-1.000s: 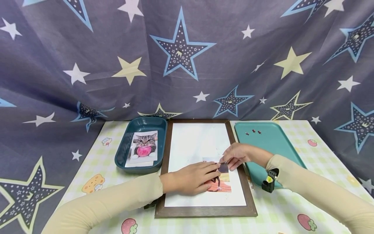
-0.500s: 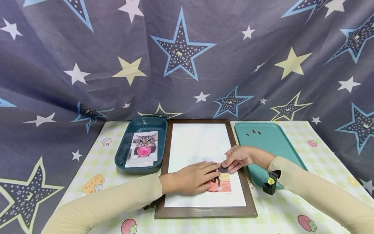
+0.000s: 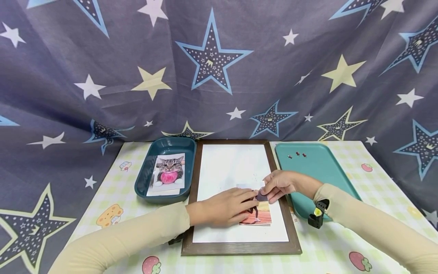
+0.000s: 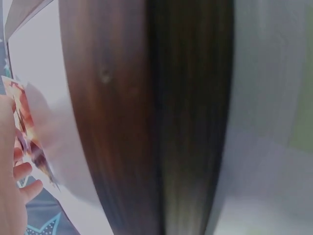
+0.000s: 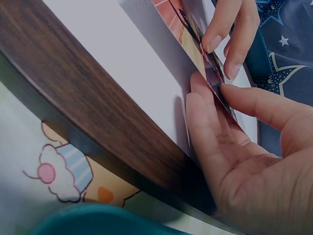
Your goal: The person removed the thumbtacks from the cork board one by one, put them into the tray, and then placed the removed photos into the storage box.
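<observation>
head: high, forward-down | wrists: very near, perhaps blurred | shared: frame [image 3: 191, 198]

Table [image 3: 113, 190] — frame [image 3: 239, 249], two trays [image 3: 142, 182]

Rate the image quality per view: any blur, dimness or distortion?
Head view: evenly lit and sharp, with wide-angle bending of the star curtain. Left wrist view: heavily blurred, too close to the wooden frame. Right wrist view: dim, but sharp on the right hand at the photo edge.
</observation>
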The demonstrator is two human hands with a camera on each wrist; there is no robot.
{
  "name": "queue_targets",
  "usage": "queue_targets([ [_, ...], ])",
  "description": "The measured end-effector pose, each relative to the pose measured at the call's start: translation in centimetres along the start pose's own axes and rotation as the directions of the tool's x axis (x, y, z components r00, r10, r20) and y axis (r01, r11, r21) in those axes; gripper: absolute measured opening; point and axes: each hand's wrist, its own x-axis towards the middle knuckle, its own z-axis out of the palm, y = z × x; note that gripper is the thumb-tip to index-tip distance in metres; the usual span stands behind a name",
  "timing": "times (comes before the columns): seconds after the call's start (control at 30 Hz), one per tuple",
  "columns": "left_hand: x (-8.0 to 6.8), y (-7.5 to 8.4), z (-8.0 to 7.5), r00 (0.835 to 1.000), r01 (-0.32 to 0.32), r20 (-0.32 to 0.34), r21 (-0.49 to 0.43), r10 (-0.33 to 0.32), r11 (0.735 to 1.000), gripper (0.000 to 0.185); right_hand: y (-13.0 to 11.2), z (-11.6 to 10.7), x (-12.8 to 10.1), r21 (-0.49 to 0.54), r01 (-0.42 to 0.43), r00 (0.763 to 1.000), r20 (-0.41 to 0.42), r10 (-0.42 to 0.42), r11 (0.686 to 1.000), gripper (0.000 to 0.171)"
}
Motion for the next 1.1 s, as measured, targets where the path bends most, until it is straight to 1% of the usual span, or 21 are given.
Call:
queue_targets([
  [0.27, 0.0, -0.4, -1.1, 0.998, -0.019, -0.058, 0.047, 0.022, 0.999, 0.048, -0.6, 0.0, -0.1, 0.016, 0.003, 1.000, 0.009, -0.003, 1.000, 0.015],
  [0.43, -0.2, -0.7, -1.9, 0.996, -0.011, -0.087, 0.063, 0.016, 0.998, 0.046, -1.0, 0.0, -0.2, 0.007, 0.018, 1.000, 0.003, -0.018, 1.000, 0.016],
  [0.57, -0.6, -0.9, -2.8, 0.997, 0.039, -0.063, 0.050, -0.036, 0.998, 0.048, -1.1, 0.1, -0.3, 0.000, 0.037, 0.999, 0.005, -0.037, 0.999, 0.015],
  [0.63, -0.8, -1.0, -3.3, 0.996, 0.082, -0.045, 0.036, -0.081, 0.996, 0.049, -1.2, 0.1, -0.3, 0.005, 0.043, 0.999, 0.003, -0.043, 0.999, 0.014],
  [0.7, -1.0, -1.3, -3.8, 0.990, 0.134, -0.040, 0.028, -0.133, 0.991, 0.049, -1.2, 0.1, -0.3, 0.015, 0.047, 0.999, -0.004, -0.047, 0.999, 0.013],
  [0.77, -1.2, -1.7, -4.3, 0.982, 0.183, -0.056, 0.030, -0.181, 0.983, 0.048, -1.3, 0.2, -0.3, 0.027, 0.049, 0.999, -0.011, -0.048, 0.998, 0.013],
  [0.87, -1.7, -2.5, -4.7, 0.962, 0.243, -0.129, 0.011, -0.240, 0.970, 0.046, -1.4, 0.2, -0.4, 0.042, 0.057, 0.998, -0.009, -0.056, 0.998, 0.016],
  [1.0, -2.7, -3.3, -5.6, 0.925, 0.292, -0.237, -0.055, -0.296, 0.955, 0.044, -1.6, 0.1, -0.3, 0.069, 0.078, 0.997, 0.008, -0.079, 0.995, 0.016],
  [1.1, -3.5, -3.9, -6.5, 0.897, 0.325, -0.281, -0.109, -0.342, 0.940, 0.042, -1.8, -0.1, -0.3, 0.091, 0.098, 0.995, 0.013, -0.100, 0.991, 0.015],
])
